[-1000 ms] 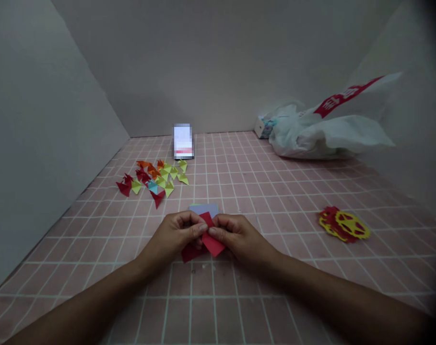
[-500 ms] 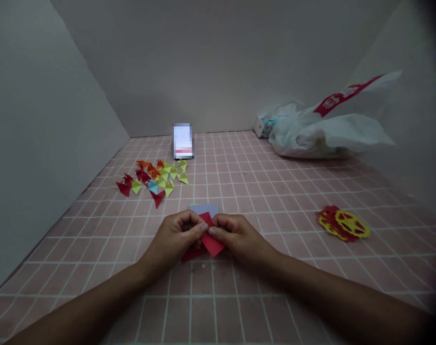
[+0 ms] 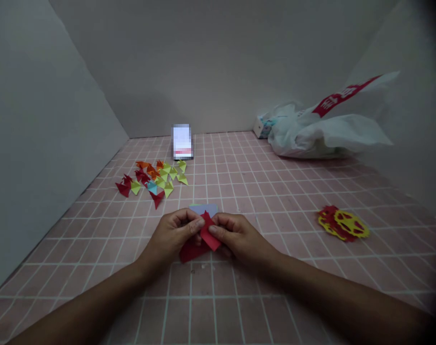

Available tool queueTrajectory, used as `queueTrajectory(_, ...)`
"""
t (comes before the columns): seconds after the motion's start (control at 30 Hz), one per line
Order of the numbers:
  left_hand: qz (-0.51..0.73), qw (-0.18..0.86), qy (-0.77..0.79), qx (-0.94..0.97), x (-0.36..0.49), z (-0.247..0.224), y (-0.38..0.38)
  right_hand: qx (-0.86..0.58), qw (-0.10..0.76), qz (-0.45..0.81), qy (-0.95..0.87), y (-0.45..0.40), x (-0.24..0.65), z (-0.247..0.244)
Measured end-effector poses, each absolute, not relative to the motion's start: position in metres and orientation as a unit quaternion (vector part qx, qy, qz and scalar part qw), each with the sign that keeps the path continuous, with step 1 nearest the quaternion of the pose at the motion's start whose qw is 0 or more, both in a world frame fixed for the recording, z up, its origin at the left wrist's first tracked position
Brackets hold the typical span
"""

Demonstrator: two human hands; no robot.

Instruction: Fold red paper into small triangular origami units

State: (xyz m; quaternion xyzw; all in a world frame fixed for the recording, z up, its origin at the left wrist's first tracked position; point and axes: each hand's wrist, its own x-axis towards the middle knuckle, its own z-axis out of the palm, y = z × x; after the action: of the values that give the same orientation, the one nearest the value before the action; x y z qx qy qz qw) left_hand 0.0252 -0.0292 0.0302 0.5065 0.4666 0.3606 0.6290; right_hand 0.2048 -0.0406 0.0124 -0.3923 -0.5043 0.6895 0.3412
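Red paper [image 3: 211, 238] is sitting between the two hands, just on the near side of the pale blue paper [image 3: 203, 209]. The left hand [image 3: 176, 232] is pinching its upper left edge, thumb and fingers clamped on it; the right hand [image 3: 235, 235] is gripping its right side, thumb pressing on the face. A lower red piece [image 3: 192, 251] is showing nearer than the pale blue paper, under the left hand; whether it is joining the held part, I cannot tell. Judged hazards: any uneven pull between the hands is risking a tear at the pinched edge; any slip of the right thumb is risking a crooked crease. The folded paper figures [image 3: 165, 178], lying left of and beyond the pale blue paper, are appearing safe from knocks.
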Motion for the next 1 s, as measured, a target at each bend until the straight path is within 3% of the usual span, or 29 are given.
queueTrajectory(1.0,0.348,0.594,0.502,0.523,0.0293,0.0283,-0.0340,-0.382,0.344,0.689,-0.511,-0.0386,0.2037,0.0130)
